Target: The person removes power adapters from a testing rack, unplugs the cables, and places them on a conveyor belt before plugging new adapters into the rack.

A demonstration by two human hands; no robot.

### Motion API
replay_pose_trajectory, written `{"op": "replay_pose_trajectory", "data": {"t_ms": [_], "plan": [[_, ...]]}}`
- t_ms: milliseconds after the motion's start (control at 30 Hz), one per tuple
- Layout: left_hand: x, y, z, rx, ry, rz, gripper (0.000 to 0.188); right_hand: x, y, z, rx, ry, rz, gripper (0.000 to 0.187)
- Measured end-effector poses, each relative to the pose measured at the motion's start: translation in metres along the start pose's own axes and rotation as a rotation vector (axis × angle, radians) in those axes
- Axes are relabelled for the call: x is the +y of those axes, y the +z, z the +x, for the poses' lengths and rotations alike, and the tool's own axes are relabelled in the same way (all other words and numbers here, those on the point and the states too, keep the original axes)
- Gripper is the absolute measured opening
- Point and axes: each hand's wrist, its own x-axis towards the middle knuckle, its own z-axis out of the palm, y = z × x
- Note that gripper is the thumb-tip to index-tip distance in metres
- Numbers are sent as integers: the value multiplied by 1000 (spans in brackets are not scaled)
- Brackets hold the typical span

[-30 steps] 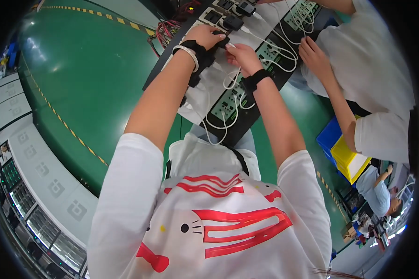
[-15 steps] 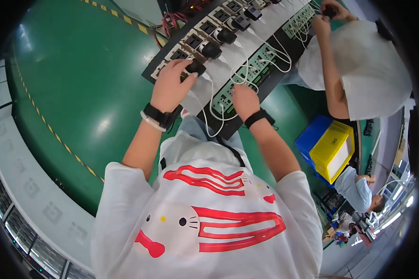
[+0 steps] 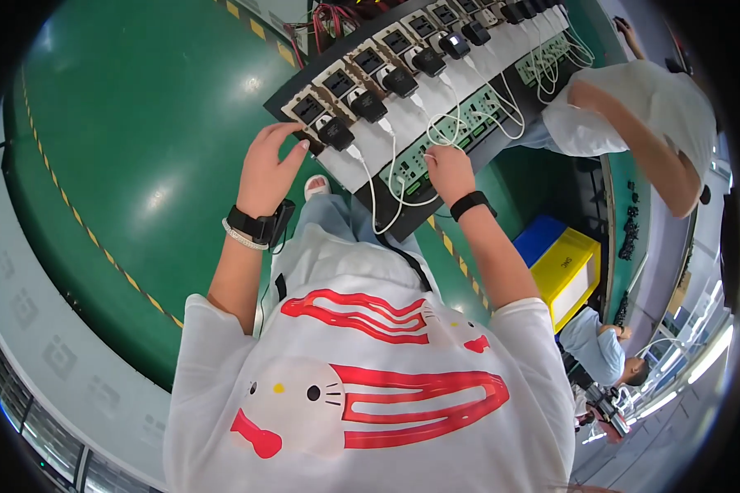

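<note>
Nearest adapter (image 3: pixel 335 134): black, seated on the near end of the socket row, a white cable (image 3: pixel 372 181) running from it toward you and curving back up to the green panel (image 3: pixel 403 174). Just beyond it, a bare socket (image 3: pixel 307 108).

Your left hand (image 3: pixel 270 168) is beside that adapter, fingers extended, thumb spread well away from them, nothing visible in its grasp. Fingertips reach the socket's near corner; contact cannot be told. Thumb tip just beside the adapter.

Your right hand (image 3: pixel 452 174) is over the green panel, fingers curled together close to a cable loop (image 3: pixel 446 131). Whether they grip a plug, cannot tell; the fingers hide it.

Up the row from the nearest adapter: second adapter (image 3: pixel 367 107), third adapter (image 3: pixel 400 81), more beyond, white cables trailing across the table (image 3: pixel 347 174) to the panel. Red wires (image 3: pixel 333 20) bunch behind the table's far edge.

Black strap (image 3: pixel 251 223) and pale bracelet on your left wrist; black band (image 3: pixel 469 204) on your right.

To your right, a co-worker (image 3: pixel 682 107) in white. Below them, a yellow bin (image 3: pixel 563 275) next to a blue bin (image 3: pixel 538 238). Farther off, a person (image 3: pixel 592 349) in light blue. Green floor (image 3: pixel 156 140) to your left, crossed by striped tape (image 3: pixel 97 245).
</note>
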Motion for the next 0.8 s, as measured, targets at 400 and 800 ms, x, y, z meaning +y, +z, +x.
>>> {"op": "replay_pose_trajectory", "data": {"t_ms": [400, 800], "plan": [[7, -2, 5, -49, 36, -41, 27, -26, 5, -31, 89, 140, 232, 31], [-8, -16, -11, -81, 83, 197, 32, 71, 103, -81, 158, 853, 1653, 68]]}}
